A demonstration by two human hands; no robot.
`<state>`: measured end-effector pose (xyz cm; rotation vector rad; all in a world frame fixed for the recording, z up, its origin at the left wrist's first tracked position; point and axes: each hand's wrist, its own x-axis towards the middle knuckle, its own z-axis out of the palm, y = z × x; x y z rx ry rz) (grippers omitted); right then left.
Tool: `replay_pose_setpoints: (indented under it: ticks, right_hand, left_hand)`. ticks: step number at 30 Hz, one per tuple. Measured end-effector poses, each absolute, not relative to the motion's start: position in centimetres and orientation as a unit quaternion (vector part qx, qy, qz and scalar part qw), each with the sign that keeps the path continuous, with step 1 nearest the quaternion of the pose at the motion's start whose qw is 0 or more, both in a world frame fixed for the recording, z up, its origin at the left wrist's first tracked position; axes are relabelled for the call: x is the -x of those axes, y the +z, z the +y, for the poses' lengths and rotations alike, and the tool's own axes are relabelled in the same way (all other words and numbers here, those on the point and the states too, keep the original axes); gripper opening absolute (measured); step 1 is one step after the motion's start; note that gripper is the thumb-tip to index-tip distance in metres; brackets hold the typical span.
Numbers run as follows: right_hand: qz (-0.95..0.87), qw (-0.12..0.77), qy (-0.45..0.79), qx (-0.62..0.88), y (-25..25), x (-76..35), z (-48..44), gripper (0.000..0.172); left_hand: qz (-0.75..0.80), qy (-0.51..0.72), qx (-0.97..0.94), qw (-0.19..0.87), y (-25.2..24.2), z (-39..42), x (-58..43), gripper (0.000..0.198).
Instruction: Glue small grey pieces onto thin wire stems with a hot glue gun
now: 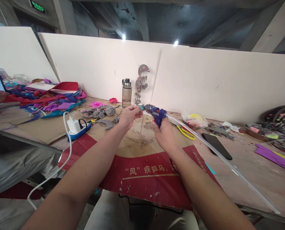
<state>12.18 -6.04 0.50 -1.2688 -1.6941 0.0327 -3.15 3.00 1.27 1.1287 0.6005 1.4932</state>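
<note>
Forearms span lower frame — left fingers pinch teal piece at centre, right fingers clasp blue glue gun beside it — apparently gluing step, next move likely calling for steady aim.

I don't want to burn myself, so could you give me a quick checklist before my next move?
1. Glue gun gripped: ok, your right hand holds it.
2. Glue stick loaded: ok, a long clear one runs out of the gun's back.
3. Small teal piece steadied: ok, pinched in your left hand.
4. Left hand well clear of the gun's front: not ok, I'd say; they are very close together.
5. Gun's heat known: cannot tell; nothing visible shows its temperature.
6. Bottle stable: ok, it stands upright beyond your hands.
</note>
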Motion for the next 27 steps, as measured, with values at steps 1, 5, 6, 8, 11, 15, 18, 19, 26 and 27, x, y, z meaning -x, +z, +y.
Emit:
replay_pose_setpoints:
  ticks: [1,5,6,8,11,15,18,19,26,27]
  right_hand:
    - [-0.695,0.493,0.009,0.523,0.48,-12.21,-6.02,0.039]
    - [-0.688,0.501,0.003,0.525,0.51,-12.23,-6.09,0.036]
    - [-0.686,0.498,0.007,0.531,0.55,-12.21,-6.15,0.036]
    - [-0.681,0.492,0.015,0.543,0.64,-12.13,-6.26,0.036]
    - [-0.684,0.486,0.023,0.544,0.70,-12.03,-6.36,0.038]
    - [-0.702,0.487,0.023,0.519,0.49,-12.05,-6.23,0.040]
    - [-0.711,0.486,0.014,0.507,0.24,-12.15,-6.08,0.039]
    - [-0.713,0.485,0.012,0.507,0.18,-12.17,-6.05,0.038]
    - [-0.698,0.494,0.009,0.519,0.32,-12.15,-6.09,0.040]
    - [-0.695,0.495,0.011,0.521,0.38,-12.16,-6.10,0.040]
  left_hand:
    - [0.255,0.631,-0.478,0.555,1.27,2.98,3.15,0.019]
    - [0.257,0.634,-0.476,0.552,1.30,2.92,3.15,0.020]
    - [0.257,0.636,-0.474,0.551,1.31,2.90,3.15,0.020]
    - [0.255,0.638,-0.472,0.551,1.36,2.83,3.14,0.020]
    - [0.251,0.637,-0.475,0.553,1.41,2.74,3.12,0.018]
    - [0.253,0.634,-0.476,0.555,1.42,2.74,3.12,0.018]
    - [0.254,0.631,-0.477,0.557,1.44,2.78,3.13,0.019]
    - [0.255,0.631,-0.476,0.556,1.46,2.78,3.13,0.019]
    - [0.254,0.631,-0.482,0.552,1.45,2.70,3.14,0.019]
    - [0.253,0.631,-0.483,0.552,1.40,2.75,3.15,0.019]
